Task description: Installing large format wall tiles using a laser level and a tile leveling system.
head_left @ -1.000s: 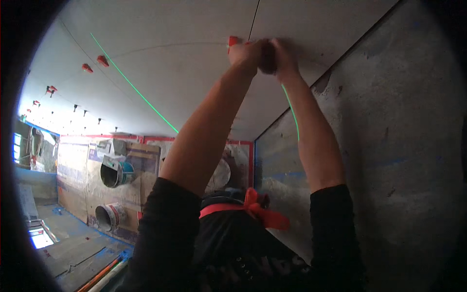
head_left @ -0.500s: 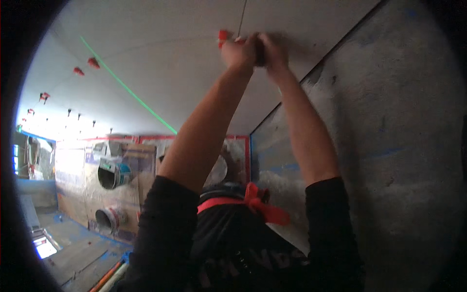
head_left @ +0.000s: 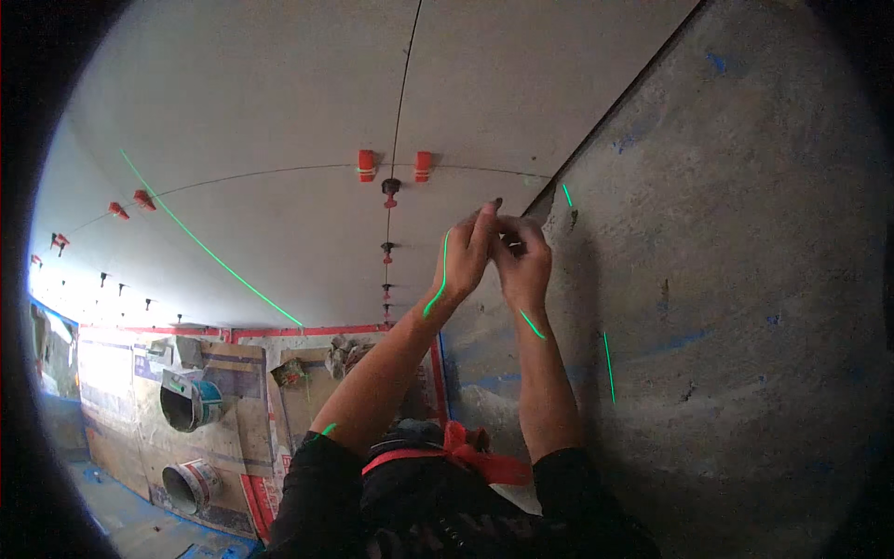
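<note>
My left hand and my right hand are raised together beside the corner where a large pale tile surface meets the rough grey wall. The fingers of both are closed and meet in front of the seam. A small dark tip shows above the left fingers, but what they hold is hidden. To their left, a red levelling wedge and a second red wedge sit either side of a thin joint. Just below them, a dark levelling clip with a red knob sits on that joint.
Several more red clips line the joints, among them a red wedge. A green laser line crosses the tiles. The concrete wall rises close on the right. Capped round pipes protrude from the boarded area at lower left.
Both hands have come away from the tile joint by the red wedges, moving down and right toward the corner. The wedges and knobbed clip are now uncovered. The view has shifted too.
</note>
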Demonstrator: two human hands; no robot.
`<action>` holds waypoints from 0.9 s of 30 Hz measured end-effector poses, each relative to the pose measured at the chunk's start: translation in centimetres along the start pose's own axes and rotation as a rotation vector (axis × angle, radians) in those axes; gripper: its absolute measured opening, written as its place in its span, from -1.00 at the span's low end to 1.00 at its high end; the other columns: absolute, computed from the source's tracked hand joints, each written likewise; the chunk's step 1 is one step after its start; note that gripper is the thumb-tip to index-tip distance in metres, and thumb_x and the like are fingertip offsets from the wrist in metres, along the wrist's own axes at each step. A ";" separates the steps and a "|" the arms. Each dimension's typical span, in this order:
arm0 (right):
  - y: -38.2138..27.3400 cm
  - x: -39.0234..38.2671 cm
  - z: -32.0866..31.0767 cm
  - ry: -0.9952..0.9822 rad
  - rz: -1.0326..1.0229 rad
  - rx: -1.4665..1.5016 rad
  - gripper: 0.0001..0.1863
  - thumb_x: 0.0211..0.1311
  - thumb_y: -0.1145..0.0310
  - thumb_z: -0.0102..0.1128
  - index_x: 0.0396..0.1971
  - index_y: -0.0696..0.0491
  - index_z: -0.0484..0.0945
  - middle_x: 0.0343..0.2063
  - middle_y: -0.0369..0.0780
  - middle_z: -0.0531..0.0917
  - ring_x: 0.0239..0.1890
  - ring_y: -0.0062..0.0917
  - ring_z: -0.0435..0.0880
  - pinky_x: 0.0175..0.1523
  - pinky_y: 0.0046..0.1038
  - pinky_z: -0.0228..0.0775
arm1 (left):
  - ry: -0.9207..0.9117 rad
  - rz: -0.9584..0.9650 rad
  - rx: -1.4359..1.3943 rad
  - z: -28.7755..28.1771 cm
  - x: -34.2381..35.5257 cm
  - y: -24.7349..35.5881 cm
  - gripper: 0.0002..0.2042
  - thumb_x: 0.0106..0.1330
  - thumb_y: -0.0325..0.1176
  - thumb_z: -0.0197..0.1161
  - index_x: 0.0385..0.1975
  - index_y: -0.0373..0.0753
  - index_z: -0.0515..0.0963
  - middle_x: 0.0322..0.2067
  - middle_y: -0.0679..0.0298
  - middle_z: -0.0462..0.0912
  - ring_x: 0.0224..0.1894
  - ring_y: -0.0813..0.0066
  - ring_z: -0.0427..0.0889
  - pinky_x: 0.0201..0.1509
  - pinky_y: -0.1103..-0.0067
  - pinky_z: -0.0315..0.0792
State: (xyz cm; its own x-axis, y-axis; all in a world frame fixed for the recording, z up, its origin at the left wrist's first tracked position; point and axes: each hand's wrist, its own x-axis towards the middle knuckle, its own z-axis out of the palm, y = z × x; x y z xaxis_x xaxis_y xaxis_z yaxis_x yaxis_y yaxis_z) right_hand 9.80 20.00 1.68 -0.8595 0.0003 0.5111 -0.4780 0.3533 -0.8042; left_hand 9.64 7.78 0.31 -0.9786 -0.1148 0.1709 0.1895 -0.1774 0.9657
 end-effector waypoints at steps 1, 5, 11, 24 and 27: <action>0.1 0.3 -0.6 -0.013 0.199 0.224 -0.74 0.39 0.37 0.42 -0.02 0.16 0.72 -0.23 -0.27 0.75 -0.21 -0.60 0.71 -0.05 -0.50 0.57 | -0.050 -0.021 -0.117 0.0 0.0 -0.2 -0.47 0.66 0.03 0.01 0.09 -0.38 0.67 -0.31 0.14 0.73 -0.30 0.52 0.58 -0.16 0.48 0.50; 0.5 1.6 -3.7 0.055 0.157 0.159 -0.63 0.44 0.29 0.40 0.10 0.20 0.68 -0.11 -0.21 0.80 -0.11 -0.55 0.75 0.02 -0.49 0.59 | -0.268 0.067 -0.143 0.6 1.2 -0.8 -0.65 0.63 -0.22 0.16 0.10 -0.41 0.65 -0.22 0.25 0.76 -0.17 0.61 0.67 -0.06 0.60 0.57; -0.4 2.3 -3.1 0.111 0.243 -0.067 -0.59 0.41 0.28 0.43 0.15 0.18 0.67 -0.11 -0.15 0.81 -0.10 -0.53 0.78 0.01 -0.46 0.60 | -0.072 0.340 0.135 1.1 2.4 -1.3 -0.77 0.45 -0.37 0.35 0.01 -0.32 0.69 -0.23 0.14 0.81 -0.29 0.33 0.77 -0.20 0.48 0.61; 0.0 12.6 -2.2 0.245 -0.330 -0.614 -0.81 0.35 0.35 0.43 -0.19 0.09 0.61 -0.26 -0.15 0.78 -0.27 -0.30 0.78 -0.14 -0.29 0.60 | 0.009 0.047 0.247 -4.4 0.2 -5.9 -0.76 0.38 -0.27 0.39 -0.08 -0.26 0.75 -0.25 0.07 0.81 -0.22 0.22 0.83 -0.09 0.40 0.64; 1.2 12.0 -2.3 0.228 -0.348 -0.684 -0.82 0.36 0.33 0.42 -0.22 0.08 0.61 -0.29 -0.13 0.78 -0.26 -0.20 0.78 -0.14 -0.25 0.58 | 0.048 0.045 0.258 -5.9 0.4 -7.0 -0.78 0.38 -0.25 0.38 -0.11 -0.23 0.76 -0.28 0.07 0.80 -0.24 0.20 0.82 -0.12 0.38 0.63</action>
State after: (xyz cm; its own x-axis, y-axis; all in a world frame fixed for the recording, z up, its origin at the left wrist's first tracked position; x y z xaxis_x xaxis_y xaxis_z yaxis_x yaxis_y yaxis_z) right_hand -0.71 22.60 7.59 -0.5882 -0.0503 0.8071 -0.4318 0.8634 -0.2609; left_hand 8.37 3.23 -7.55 -0.9634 -0.1646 0.2115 0.2000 0.0836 0.9762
